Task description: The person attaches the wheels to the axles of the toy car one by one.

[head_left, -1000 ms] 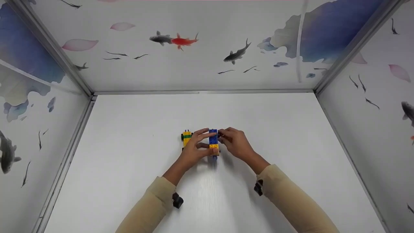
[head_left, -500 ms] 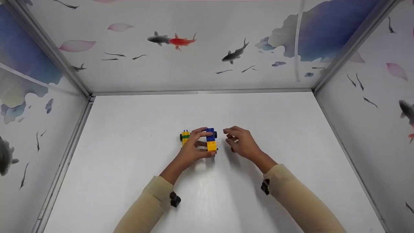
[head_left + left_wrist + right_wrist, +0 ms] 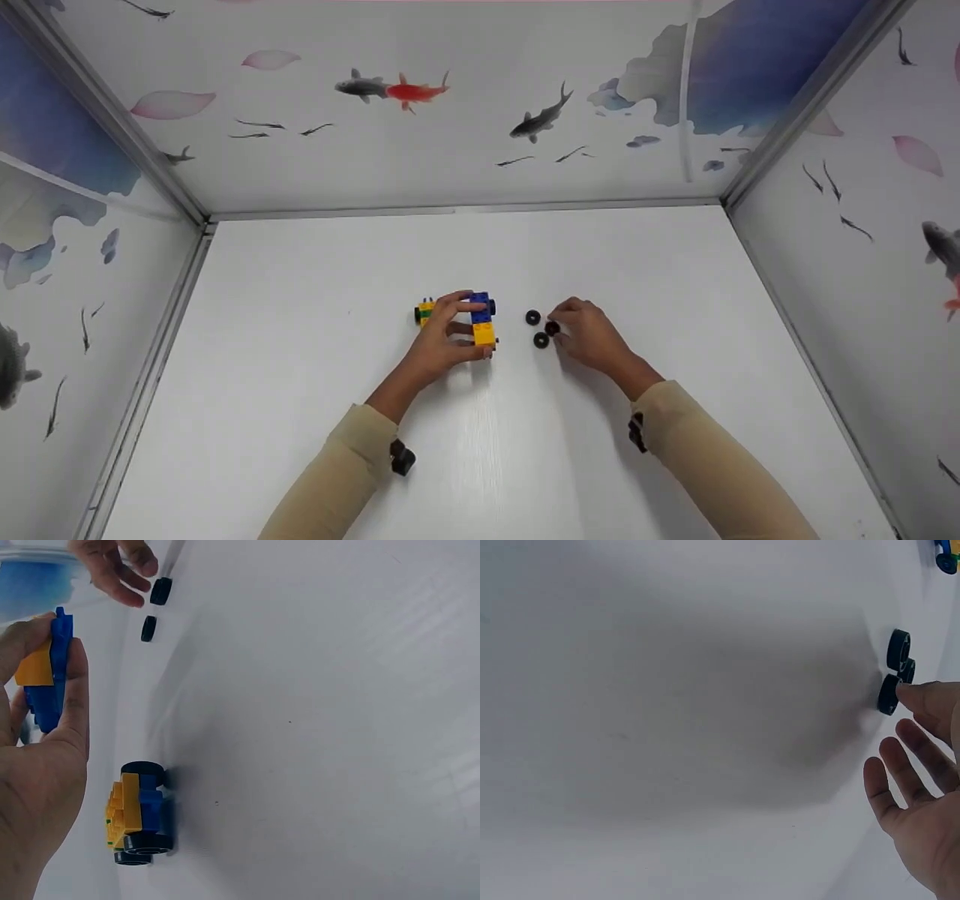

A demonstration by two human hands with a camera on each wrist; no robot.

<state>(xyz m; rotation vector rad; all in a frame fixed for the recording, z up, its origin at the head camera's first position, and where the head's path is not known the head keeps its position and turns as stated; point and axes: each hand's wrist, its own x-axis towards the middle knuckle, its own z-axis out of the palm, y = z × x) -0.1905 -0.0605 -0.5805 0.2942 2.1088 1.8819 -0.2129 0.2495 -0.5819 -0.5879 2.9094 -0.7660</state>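
My left hand [image 3: 435, 341] grips a toy car body of blue and yellow building bricks [image 3: 484, 334], raised off the table. A black wheel [image 3: 491, 307] sits on its right side. In the left wrist view, fingers and thumb wrap the car body [image 3: 41, 675]. My right hand [image 3: 596, 337] is low at the right, its thumb and a fingertip around a loose black wheel [image 3: 553, 328]. In the right wrist view the thumb meets that wheel [image 3: 889, 695], while the other fingers stay spread. Two more loose wheels, one upper [image 3: 533, 317] and one lower [image 3: 541, 340], lie beside it.
Left of my left hand, partly hidden by it, a second brick car [image 3: 425, 311] in yellow, green and blue stands on black wheels. The white tabletop [image 3: 337, 420] is bordered by printed panels [image 3: 480, 165] at the back and both sides.
The right hand has moved right, away from the car body to the loose wheels, which are now visible. A wheel shows on the car's right side. The left hand has shifted slightly left.
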